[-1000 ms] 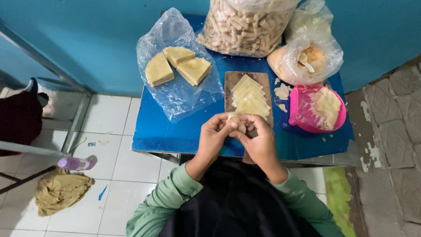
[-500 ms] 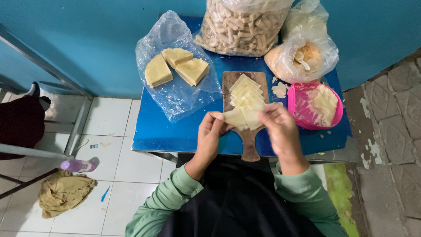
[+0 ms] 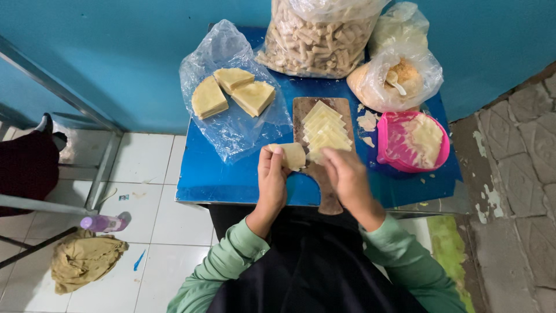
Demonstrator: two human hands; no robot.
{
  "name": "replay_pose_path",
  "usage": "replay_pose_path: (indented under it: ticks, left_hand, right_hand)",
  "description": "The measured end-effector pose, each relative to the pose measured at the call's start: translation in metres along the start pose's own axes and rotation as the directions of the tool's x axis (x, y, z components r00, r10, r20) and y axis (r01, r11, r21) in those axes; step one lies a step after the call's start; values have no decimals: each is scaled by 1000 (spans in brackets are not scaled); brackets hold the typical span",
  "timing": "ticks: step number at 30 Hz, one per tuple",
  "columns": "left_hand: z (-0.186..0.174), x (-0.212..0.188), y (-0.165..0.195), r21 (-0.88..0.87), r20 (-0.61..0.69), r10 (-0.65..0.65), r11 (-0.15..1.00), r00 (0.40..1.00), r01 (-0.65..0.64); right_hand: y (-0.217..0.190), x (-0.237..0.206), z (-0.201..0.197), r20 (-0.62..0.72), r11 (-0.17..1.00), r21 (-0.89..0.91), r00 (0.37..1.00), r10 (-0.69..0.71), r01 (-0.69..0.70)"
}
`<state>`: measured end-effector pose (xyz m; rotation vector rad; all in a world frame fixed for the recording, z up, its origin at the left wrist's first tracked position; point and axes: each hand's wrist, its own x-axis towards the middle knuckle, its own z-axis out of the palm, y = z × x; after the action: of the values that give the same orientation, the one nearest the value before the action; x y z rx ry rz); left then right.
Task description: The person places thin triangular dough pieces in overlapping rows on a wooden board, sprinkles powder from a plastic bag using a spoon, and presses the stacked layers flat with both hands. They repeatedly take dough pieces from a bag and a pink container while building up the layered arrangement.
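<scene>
L hand (image 3: 272, 177) now lifts 1 dough sheet (image 3: 292, 155) off board (image 3: 328, 197); R hand (image 3: 346, 177) released, moved back in.

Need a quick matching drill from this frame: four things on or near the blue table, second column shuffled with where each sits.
Things:
1. pale wrapper piece
2. stack of cut wrappers
3. pink bowl
4. three wedge stacks

Places:
A. on a clear plastic sheet at the table's left
B. at the table's right edge, under clear film
C. held in the left hand
D. on the wooden board at the middle, just ahead of the right hand

Pairs: 1-C, 2-D, 3-B, 4-A
</scene>
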<state>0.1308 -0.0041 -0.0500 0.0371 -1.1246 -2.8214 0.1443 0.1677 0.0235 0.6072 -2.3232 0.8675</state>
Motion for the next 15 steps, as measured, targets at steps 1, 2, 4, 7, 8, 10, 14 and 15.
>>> replay_pose_path:
  ticks: [1, 2, 4, 7, 8, 10, 14, 15]
  left_hand:
    - [2, -1, 1, -1, 5, 5, 1000, 1000, -5]
    - [3, -1, 2, -2, 8, 12, 1000, 1000, -12]
    - [5, -1, 3, -3, 6, 30, 1000, 1000, -30]
    - [5, 1, 2, 27, 11, 55, 998, 998, -55]
    - [5, 1, 1, 46, 15, 64, 997, 998, -64]
    - [4, 0, 0, 63, 10, 58, 996, 998, -59]
    - [2, -3, -1, 67, -17, 28, 997, 999, -27]
    - [1, -3, -2, 71, -17, 28, 997, 999, -27]
  right_hand:
    - [-5, -2, -1, 20, 999, 7, 999, -31, 31]
    - [-9, -3, -2, 42, 998, 16, 997, -64, 64]
    - [-12, -3, -4, 46, 999, 47, 999, -15, 13]
    - [-11, -5, -5, 53, 995, 101, 999, -1, -4]
    - [-9, -5, -5, 56, 993, 117, 998, -5, -2]
    - [-7, -8, -4, 45, 995, 98, 998, -34, 29]
    - [-6, -13, -5, 46, 996, 78, 997, -56, 52]
    - [-6, -12, -5, 59, 996, 76, 997, -54, 50]
